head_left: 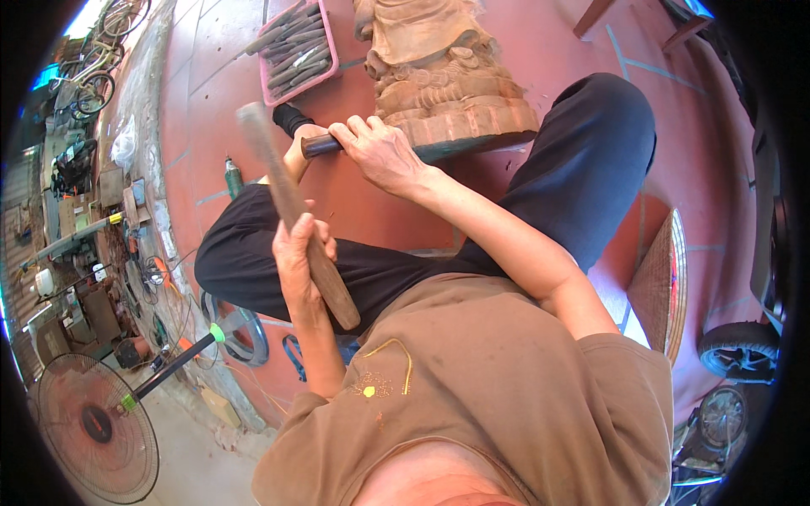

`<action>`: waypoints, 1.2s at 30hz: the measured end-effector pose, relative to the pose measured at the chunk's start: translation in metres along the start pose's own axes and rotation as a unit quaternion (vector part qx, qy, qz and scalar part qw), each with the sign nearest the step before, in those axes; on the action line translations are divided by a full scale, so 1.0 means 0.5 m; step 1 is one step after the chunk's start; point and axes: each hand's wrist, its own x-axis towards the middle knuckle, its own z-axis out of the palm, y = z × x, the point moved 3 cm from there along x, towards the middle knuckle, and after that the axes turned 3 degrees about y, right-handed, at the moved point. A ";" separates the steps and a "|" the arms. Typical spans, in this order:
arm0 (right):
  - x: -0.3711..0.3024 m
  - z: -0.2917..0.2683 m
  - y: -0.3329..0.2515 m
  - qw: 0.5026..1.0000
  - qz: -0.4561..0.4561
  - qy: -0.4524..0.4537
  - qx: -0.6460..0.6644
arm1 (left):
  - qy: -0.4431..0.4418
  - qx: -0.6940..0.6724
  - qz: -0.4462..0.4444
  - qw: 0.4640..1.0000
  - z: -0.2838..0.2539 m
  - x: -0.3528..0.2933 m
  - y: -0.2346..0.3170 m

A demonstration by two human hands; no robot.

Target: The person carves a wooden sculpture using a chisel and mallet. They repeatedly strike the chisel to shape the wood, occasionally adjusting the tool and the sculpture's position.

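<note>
My left hand [302, 251] is closed round a long wooden mallet [295, 202], a plain stick-like club that slants from my lap up and away; its far end is blurred. In front of me my right hand [378, 153] wraps round a dark chisel handle [322, 145], whose butt end points left toward the mallet. Mallet and handle are apart. The chisel's blade is hidden by my hand. Just beyond my right hand lies a carved brown wooden statue [447, 88], with draped folds and a ridged base toward me.
A pink basket [334, 51] of several chisels stands at the far left, near a green power tool [233, 177]. My bent legs frame the red tiled floor [371, 211]. A fan [97, 422] stands at the lower left, a conical hat [662, 291] and a wheel [738, 350] at the right.
</note>
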 end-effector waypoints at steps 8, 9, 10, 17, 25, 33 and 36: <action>0.003 0.013 0.006 1.000 -0.007 -0.008 -0.021 | -0.045 0.097 -0.006 0.994 0.012 0.024 -0.009; 0.000 0.018 0.007 0.999 -0.008 -0.012 -0.029 | -0.035 0.104 0.014 0.994 0.008 0.023 -0.010; 0.001 0.025 0.010 1.000 -0.017 -0.006 -0.021 | -0.032 0.090 0.013 0.995 0.004 0.024 -0.007; -0.035 0.056 0.019 0.992 -0.090 -0.053 -0.069 | 0.033 -0.027 0.026 0.999 -0.007 0.075 -0.001; 0.015 -0.075 0.038 0.993 -0.055 0.029 -0.105 | 0.062 -0.035 0.019 0.997 -0.025 0.090 -0.010; 0.020 -0.168 0.165 0.933 0.311 -0.107 0.144 | 0.021 -0.081 -0.025 0.996 -0.009 0.108 -0.049; 0.002 -0.143 0.127 0.940 0.277 -0.192 0.049 | 0.009 -0.074 -0.022 0.997 -0.007 0.110 -0.055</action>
